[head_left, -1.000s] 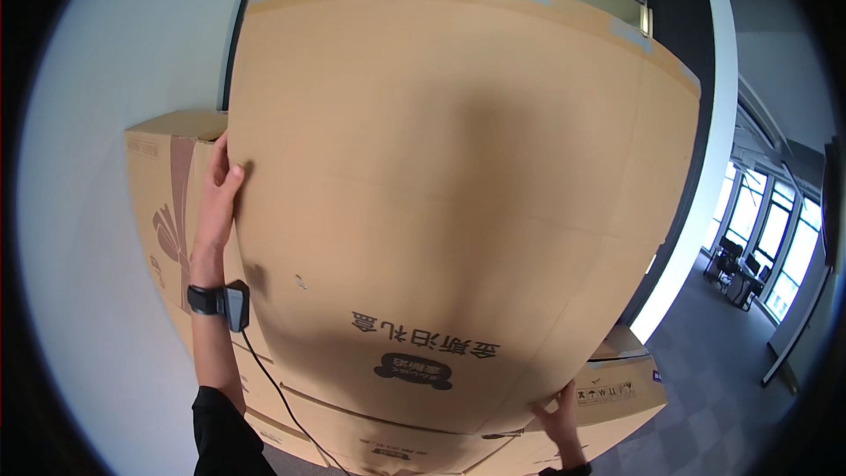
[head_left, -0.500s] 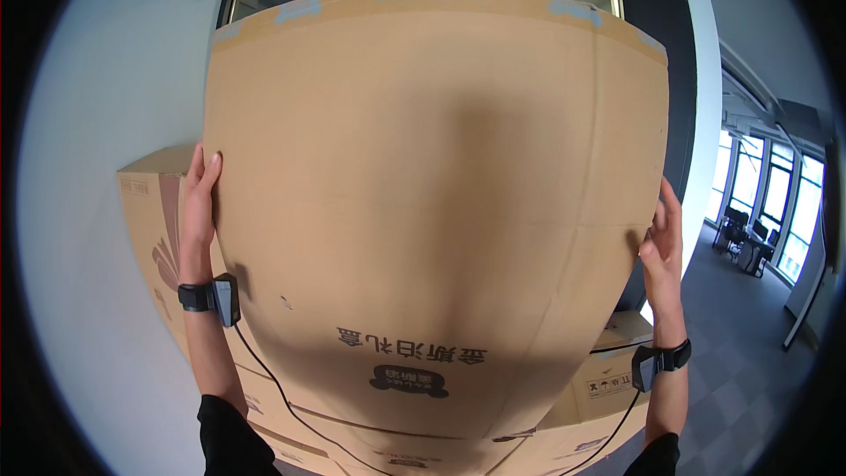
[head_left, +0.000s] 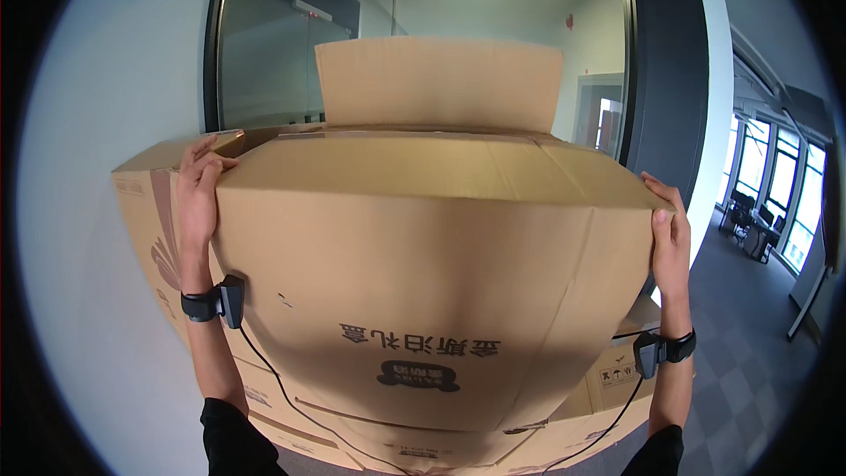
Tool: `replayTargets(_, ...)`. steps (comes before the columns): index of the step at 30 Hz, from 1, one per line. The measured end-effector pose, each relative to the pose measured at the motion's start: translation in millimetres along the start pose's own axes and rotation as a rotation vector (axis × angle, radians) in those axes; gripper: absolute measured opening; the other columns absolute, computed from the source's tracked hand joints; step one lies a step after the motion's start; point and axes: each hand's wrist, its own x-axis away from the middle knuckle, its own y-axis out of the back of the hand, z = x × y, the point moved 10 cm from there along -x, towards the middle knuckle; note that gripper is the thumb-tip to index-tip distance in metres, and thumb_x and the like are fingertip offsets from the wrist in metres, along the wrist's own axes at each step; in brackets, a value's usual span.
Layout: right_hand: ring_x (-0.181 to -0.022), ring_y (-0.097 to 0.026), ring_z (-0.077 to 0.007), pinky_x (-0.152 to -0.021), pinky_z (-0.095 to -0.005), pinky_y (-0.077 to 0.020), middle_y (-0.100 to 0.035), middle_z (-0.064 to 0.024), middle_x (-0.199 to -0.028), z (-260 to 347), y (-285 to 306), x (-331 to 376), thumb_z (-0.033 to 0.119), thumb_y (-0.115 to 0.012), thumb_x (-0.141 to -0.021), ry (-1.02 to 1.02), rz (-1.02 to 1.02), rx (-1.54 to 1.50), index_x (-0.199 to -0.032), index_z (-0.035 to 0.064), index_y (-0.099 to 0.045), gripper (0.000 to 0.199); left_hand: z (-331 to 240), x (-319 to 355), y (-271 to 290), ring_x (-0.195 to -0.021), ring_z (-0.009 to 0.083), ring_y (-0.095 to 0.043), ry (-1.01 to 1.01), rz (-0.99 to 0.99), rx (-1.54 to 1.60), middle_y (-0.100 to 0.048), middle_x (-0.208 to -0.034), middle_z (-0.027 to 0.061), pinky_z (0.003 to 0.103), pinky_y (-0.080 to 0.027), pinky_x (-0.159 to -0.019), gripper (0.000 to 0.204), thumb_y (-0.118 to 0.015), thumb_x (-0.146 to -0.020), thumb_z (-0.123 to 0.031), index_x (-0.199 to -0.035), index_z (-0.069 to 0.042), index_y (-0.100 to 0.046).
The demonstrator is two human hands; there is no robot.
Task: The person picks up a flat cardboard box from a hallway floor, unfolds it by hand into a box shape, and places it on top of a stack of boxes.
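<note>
A large brown cardboard box [head_left: 423, 273] fills the middle of the view, its printing upside down on the front. The near top flap [head_left: 423, 167] is folded over away from me, while the far flap [head_left: 441, 84] stands upright behind it. At the upper left corner, my left hand [head_left: 201, 189] grips the box edge, with some fingertips curled over the top. My right hand [head_left: 671, 234] holds the upper right corner, thumb on the front and fingers over the edge. Each wrist wears a black strapped device with a cable.
Another tall box [head_left: 141, 185] stands at the left against the pale wall [head_left: 88, 238]. More boxes [head_left: 608, 379] lie below and to the right. Behind is a dark-framed glass door [head_left: 493, 0]. Grey carpet [head_left: 740, 326] leads to desks and windows at the right.
The near flap, upright before, is now folded down away from me, exposing the far flap and glass. My hands remain at the box's sides, now at its upper corners.
</note>
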Motion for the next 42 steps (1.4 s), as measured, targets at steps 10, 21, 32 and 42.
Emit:
replayTargets(10, -0.114, -0.057, -0.0234, -0.101, -0.0338, -0.0405, -0.061, -0.0188, -0.124, -22, 8, 3, 0.038, -0.046, -0.101, -0.022, -0.007, -0.027, -0.117, -0.0053, -0.055, 0.047, -37, 155, -61, -0.146, 0.0481, -0.007, -0.285, 0.03, -0.485, -0.003, -0.159, 0.0289, 0.061, -0.01, -0.115, 0.071, -0.037, -0.099, -0.044, -0.155, -0.005, -0.015)
replayTargets(21, -0.114, -0.058, -0.0303, -0.103, -0.0388, -0.0398, -0.061, -0.0236, -0.123, -7, 8, 7, 0.041, -0.033, -0.1, 0.042, -0.086, 0.014, -0.115, -0.0098, -0.058, 0.058, 64, 408, -108, -0.135, 0.0667, -0.005, -0.19, 0.308, -0.345, -0.005, -0.15, 0.0432, 0.081, -0.005, -0.101, 0.071, -0.059, -0.088, -0.056, -0.135, -0.006, -0.04)
replayTargets(32, -0.118, -0.056, -0.0257, -0.101, -0.0354, -0.0424, -0.057, -0.0153, -0.127, -61, 16, 24, 0.05, -0.033, -0.104, -0.149, -0.202, -0.037, -0.133, 0.0034, -0.051, 0.058, 65, 400, -108, -0.137, 0.0623, -0.012, -0.031, 0.448, -0.434, -0.013, -0.149, 0.0412, 0.072, -0.01, -0.109, 0.078, -0.071, -0.082, -0.048, -0.138, -0.002, -0.041)
replayTargets(42, -0.145, -0.021, -0.0335, -0.119, -0.0393, -0.0168, -0.011, -0.0206, -0.16, -146, -31, 325, 0.043, -0.042, -0.103, -0.692, 0.062, 0.035, -0.154, 0.0001, -0.012, 0.073, 132, 532, -99, -0.144, 0.0536, -0.005, 0.208, 0.697, -0.499, -0.004, -0.154, 0.0373, 0.06, -0.013, -0.116, 0.079, -0.061, -0.092, -0.045, -0.144, 0.006, -0.031)
